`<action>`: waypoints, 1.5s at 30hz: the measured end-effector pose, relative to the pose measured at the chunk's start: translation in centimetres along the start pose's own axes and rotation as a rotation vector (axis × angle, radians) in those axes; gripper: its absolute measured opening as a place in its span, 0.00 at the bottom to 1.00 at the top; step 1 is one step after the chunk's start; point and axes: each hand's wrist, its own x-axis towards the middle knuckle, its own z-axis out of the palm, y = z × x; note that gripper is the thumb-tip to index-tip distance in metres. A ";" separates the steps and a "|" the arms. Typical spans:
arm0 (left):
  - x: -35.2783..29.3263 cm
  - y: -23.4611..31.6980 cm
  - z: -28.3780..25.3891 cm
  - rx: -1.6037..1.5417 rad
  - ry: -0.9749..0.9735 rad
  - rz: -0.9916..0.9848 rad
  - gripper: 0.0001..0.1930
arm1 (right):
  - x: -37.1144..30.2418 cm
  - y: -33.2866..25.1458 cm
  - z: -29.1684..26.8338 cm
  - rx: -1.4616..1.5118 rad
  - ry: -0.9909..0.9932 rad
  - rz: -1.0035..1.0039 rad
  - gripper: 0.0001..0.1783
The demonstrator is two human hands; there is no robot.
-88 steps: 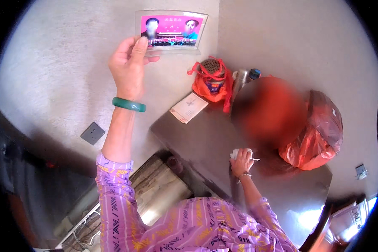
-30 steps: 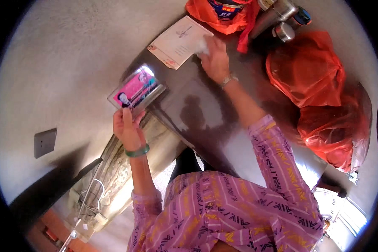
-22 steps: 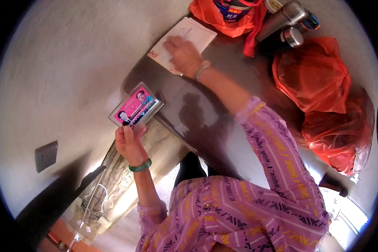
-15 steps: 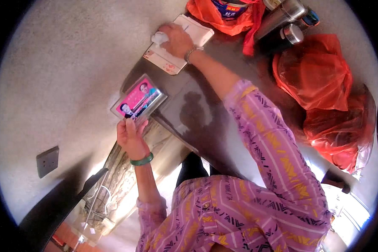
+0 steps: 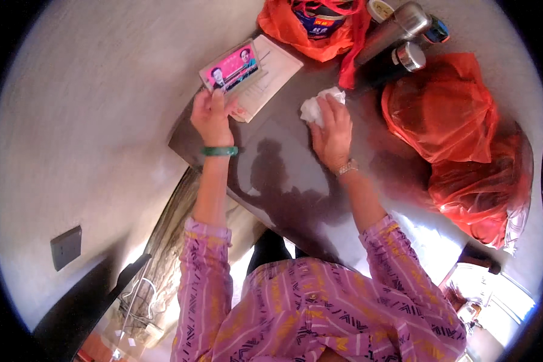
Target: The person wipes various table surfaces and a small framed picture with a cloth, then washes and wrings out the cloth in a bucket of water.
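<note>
Your left hand [image 5: 212, 120] has its grip closed on the lower edge of the clear frame [image 5: 232, 67] with the pink picture, at eleven o'clock, tilted over the near left part of the pale papers [image 5: 279, 67]; whether it touches them, you can't tell from here. Your right grip [image 5: 333, 134] is curled over a white wad [image 5: 312, 112] on the worktop [image 5: 292, 148], toward one o'clock. The step in hand looks like wiping the surface with the frame lifted clear. A stroke from there calls for light, flat pressure, steering short of the dark flask [image 5: 387, 71] at one o'clock and the red bag [image 5: 437, 111] at two, while your left hand holds the frame steady.
</note>
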 end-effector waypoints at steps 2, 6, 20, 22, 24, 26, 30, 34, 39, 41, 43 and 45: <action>0.9 -0.8 1.6 -0.002 -0.002 -0.021 0.06 | 0.3 -0.1 -0.3 0.006 -0.023 0.025 0.31; 3.3 -3.0 3.0 0.048 -0.016 0.062 0.05 | 0.4 0.0 -0.2 0.013 -0.014 0.034 0.30; 6.0 -5.1 1.1 0.506 0.031 0.260 0.03 | 0.1 0.7 -0.1 0.059 -0.016 0.078 0.31; 6.3 -5.5 0.7 0.241 -0.004 0.234 0.04 | 0.2 0.6 -0.2 0.053 0.021 0.066 0.30; 7.0 -5.7 -0.5 0.254 -0.023 0.164 0.04 | 0.2 0.4 -0.4 0.048 0.058 0.051 0.29; 8.7 -5.3 -3.3 0.373 -0.027 0.216 0.04 | 0.3 -0.5 -0.2 0.126 0.023 0.068 0.31; 6.5 -5.0 -0.7 1.072 -0.033 0.473 0.04 | -0.1 0.9 -0.4 0.111 0.031 0.079 0.30; 6.5 -4.5 -0.2 0.820 -0.082 0.386 0.04 | -0.1 0.8 -0.3 0.114 0.027 0.077 0.30; 7.6 -4.6 0.4 0.894 -0.004 0.364 0.04 | -0.2 0.8 0.0 0.121 0.022 0.093 0.30; 7.9 -4.7 0.5 0.861 -0.017 0.310 0.03 | -0.3 1.0 0.0 0.117 0.018 0.097 0.30; 8.1 -4.9 0.3 0.831 -0.030 0.257 0.03 | -0.4 1.2 0.0 0.118 0.013 0.099 0.30; 8.5 -5.1 -0.3 0.722 -0.096 0.320 0.03 | -0.3 1.0 0.0 0.127 0.010 0.097 0.31</action>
